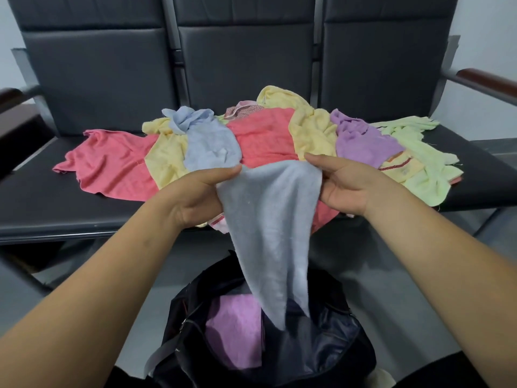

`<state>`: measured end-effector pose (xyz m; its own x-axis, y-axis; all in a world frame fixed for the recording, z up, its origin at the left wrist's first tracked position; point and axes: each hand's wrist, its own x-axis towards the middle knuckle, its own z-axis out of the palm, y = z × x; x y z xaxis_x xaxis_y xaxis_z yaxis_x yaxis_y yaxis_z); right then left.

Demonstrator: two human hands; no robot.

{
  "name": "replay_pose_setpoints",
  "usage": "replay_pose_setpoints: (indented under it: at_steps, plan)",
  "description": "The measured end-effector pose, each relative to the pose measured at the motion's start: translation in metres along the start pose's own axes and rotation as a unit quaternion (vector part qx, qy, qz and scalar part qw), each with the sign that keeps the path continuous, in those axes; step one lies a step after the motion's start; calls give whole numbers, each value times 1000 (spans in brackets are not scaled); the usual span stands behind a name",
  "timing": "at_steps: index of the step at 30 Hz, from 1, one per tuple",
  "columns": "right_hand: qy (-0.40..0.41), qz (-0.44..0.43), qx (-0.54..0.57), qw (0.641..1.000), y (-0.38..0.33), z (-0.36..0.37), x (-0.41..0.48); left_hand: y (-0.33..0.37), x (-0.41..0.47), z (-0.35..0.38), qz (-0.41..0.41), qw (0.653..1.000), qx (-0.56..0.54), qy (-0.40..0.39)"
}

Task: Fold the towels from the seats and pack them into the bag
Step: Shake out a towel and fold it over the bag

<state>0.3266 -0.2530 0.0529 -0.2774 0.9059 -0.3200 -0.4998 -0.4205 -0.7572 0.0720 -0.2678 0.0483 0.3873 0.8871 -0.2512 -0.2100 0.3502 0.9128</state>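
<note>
I hold a light blue towel up by its top edge. My left hand grips its left corner and my right hand pinches its right corner. The towel hangs down in a point over the open black bag on the floor below. A folded purple towel lies inside the bag. Behind my hands, a heap of towels in red, yellow, blue, purple and pale green covers the black seats.
The bench has three black seats with tall backrests. Brown armrests stand at the left and right ends. Grey floor shows under and in front of the bench, around the bag.
</note>
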Motion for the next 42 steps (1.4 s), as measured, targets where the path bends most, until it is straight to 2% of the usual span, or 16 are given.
replay_pose_setpoints:
  at_steps: [2, 4, 6, 7, 11, 15, 18, 20, 23, 26, 29, 31, 35, 39, 41, 42]
  plan:
    - [-29, -2, -43, 999, -2, 0, -3, -2, 1, -4, 16, 999, 42, -9]
    - [-34, -11, -134, 990, -2, -4, -4, -4, 3, -10, 34, 985, 163, 38]
    - [-3, -25, -229, 973, -1, -11, -3, -6, 5, -13, 54, 930, 349, 103]
    - [10, -23, -270, 963, 0, -14, -2, -9, 6, -15, 53, 909, 393, 127]
    - [49, 9, -327, 944, 5, -16, -1, -17, 6, -12, 19, 929, 343, 137]
    - [29, 24, -100, 994, -1, -11, -1, -8, 7, -3, 25, 983, 132, 123]
    - [-17, 7, 8, 1000, -8, -11, -4, -5, 7, -8, 30, 989, 130, 57]
    - [-24, 10, -62, 998, -6, -12, -5, -9, 7, -13, 32, 970, 231, 72]
    - [25, -19, -226, 974, 0, -17, -1, -15, 6, -15, 72, 908, 388, 137]
    - [46, -56, -306, 949, 2, -15, -2, -15, 6, -12, 66, 929, 333, 151]
    - [35, -63, -292, 954, 3, -10, -3, -13, 6, -12, 62, 906, 376, 185]
    - [36, -36, -235, 971, 4, -5, -4, -13, 6, -9, 56, 909, 362, 198]
    - [9, 35, 20, 999, -7, -2, -10, -6, 6, -4, 15, 981, 88, 174]
    - [-5, 39, -49, 998, -3, -2, -9, -2, 4, -7, 21, 995, 8, 96]
    - [4, 47, -101, 994, -1, -5, -6, -5, 5, -11, 51, 991, 59, 105]
    - [9, 46, -133, 990, -1, -7, -6, -6, 4, -13, 78, 979, 130, 134]
